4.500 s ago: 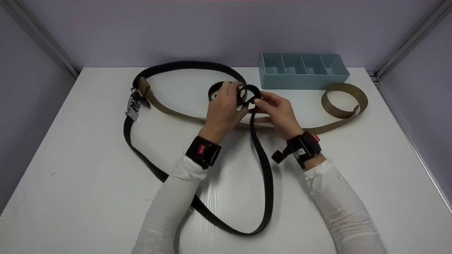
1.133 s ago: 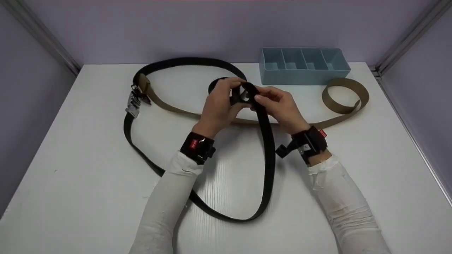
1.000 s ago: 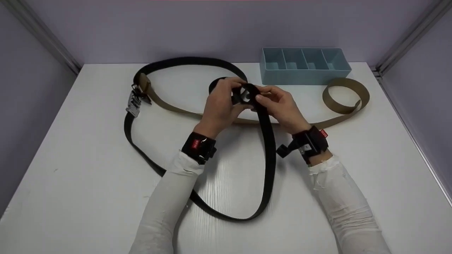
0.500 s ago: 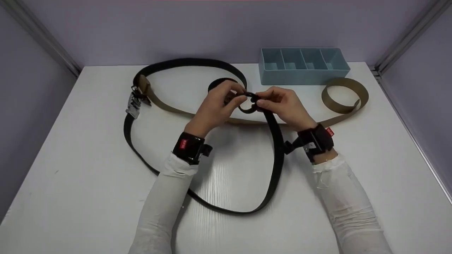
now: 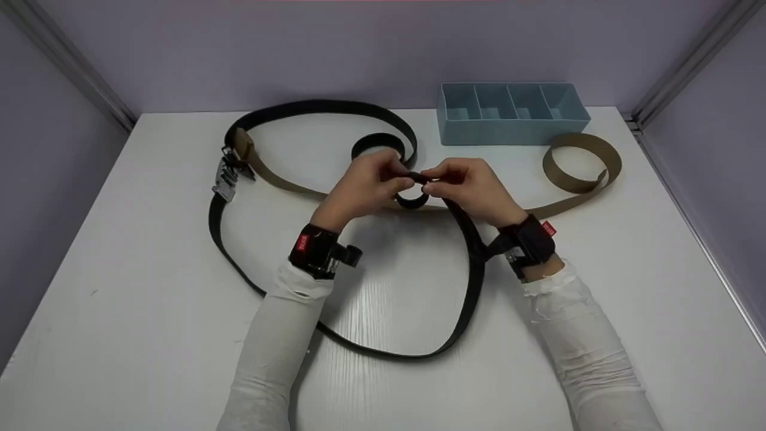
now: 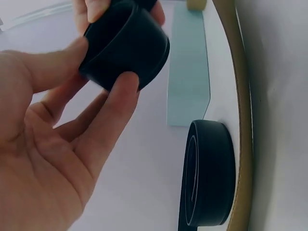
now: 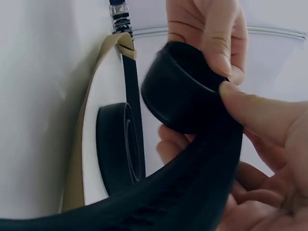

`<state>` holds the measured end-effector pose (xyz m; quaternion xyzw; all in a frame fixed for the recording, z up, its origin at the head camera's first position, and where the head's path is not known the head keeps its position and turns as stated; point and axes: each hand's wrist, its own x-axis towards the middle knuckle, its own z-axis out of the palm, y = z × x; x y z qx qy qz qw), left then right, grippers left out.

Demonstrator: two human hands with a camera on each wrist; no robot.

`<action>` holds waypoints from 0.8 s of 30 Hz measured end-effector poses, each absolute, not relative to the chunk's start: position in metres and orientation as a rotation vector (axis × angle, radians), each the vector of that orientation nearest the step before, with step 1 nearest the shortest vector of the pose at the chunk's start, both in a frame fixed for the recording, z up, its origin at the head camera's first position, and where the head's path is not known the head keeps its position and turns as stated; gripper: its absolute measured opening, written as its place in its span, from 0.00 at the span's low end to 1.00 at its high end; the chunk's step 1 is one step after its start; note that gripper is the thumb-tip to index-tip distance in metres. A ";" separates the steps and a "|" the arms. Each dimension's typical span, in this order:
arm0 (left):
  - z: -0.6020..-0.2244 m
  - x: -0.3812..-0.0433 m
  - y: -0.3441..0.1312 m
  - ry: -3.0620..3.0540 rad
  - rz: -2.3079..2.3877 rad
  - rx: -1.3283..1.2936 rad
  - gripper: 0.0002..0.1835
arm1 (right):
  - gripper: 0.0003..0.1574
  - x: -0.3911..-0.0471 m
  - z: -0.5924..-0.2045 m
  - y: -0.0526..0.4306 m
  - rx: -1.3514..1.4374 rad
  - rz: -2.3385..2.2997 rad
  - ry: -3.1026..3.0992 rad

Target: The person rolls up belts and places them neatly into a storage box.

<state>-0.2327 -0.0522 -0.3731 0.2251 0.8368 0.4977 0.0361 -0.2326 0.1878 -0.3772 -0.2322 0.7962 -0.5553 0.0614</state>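
Pinching a black belt curl [image 5: 412, 203] between left hand [image 5: 362, 185] and right hand [image 5: 476, 190]
Holding both grips nearly closed on opposite sides of the curl, apparently to stop it springing open; letting the strap [image 5: 474, 284] run slack on the near side of the right hand, probably to avoid tugging.

In the head view, your left sleeve [image 5: 269, 359] hides some of the black belt [image 5: 473, 293] at lower centre; your left hand [image 5: 362, 188] and right hand [image 5: 476, 191] cover stretches of the tan strap [image 5: 284, 181]. The lettering on your red tag [image 5: 303, 242] is illegibly small.
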 end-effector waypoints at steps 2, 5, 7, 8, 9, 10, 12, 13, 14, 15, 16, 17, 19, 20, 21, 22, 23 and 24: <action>-0.374 -0.232 -0.052 2.562 1.588 0.660 0.08 | 0.13 -0.233 -0.378 0.187 -0.684 -1.750 2.353; -0.373 -0.232 -0.051 2.563 1.661 0.589 0.07 | 0.13 -0.234 -0.378 0.188 -0.666 -1.817 2.290; -0.372 -0.232 -0.051 2.572 1.709 0.535 0.07 | 0.14 -0.235 -0.376 0.191 -0.653 -1.826 2.271; -0.372 -0.232 -0.051 2.576 1.739 0.512 0.07 | 0.14 -0.235 -0.375 0.193 -0.651 -1.816 2.270; -0.371 -0.233 -0.051 2.577 1.770 0.490 0.07 | 0.15 -0.235 -0.375 0.195 -0.645 -1.805 2.270; -0.371 -0.232 -0.052 2.575 1.802 0.471 0.07 | 0.15 -0.236 -0.374 0.196 -0.640 -1.797 2.267; -0.371 -0.232 -0.052 2.554 1.867 0.438 0.07 | 0.16 -0.236 -0.373 0.197 -0.630 -1.796 2.262; -0.371 -0.232 -0.051 2.541 1.895 0.427 0.07 | 0.16 -0.236 -0.373 0.196 -0.630 -1.799 2.260; -0.371 -0.232 -0.051 2.530 1.916 0.415 0.07 | 0.16 -0.236 -0.374 0.195 -0.626 -1.807 2.259; -0.372 -0.233 -0.050 2.517 1.933 0.402 0.07 | 0.16 -0.236 -0.375 0.194 -0.617 -1.819 2.256; -0.372 -0.233 -0.049 2.502 1.947 0.383 0.07 | 0.15 -0.236 -0.377 0.192 -0.609 -1.833 2.251; -0.373 -0.233 -0.048 2.486 1.961 0.364 0.07 | 0.14 -0.236 -0.379 0.191 -0.595 -1.848 2.241; -0.375 -0.232 -0.047 2.474 1.971 0.323 0.07 | 0.13 -0.235 -0.382 0.188 -0.566 -1.877 2.208; -0.375 -0.232 -0.046 2.465 1.981 0.301 0.07 | 0.12 -0.235 -0.384 0.186 -0.548 -1.891 2.191; -0.376 -0.232 -0.045 2.454 1.994 0.277 0.07 | 0.11 -0.235 -0.386 0.185 -0.534 -1.909 2.167; -0.377 -0.232 -0.044 2.447 2.007 0.256 0.07 | 0.11 -0.235 -0.387 0.184 -0.523 -1.927 2.145; -0.377 -0.232 -0.043 2.443 2.019 0.240 0.07 | 0.11 -0.235 -0.388 0.182 -0.512 -1.953 2.120; -0.378 -0.232 -0.041 2.441 2.027 0.227 0.07 | 0.12 -0.235 -0.389 0.181 -0.506 -1.979 2.098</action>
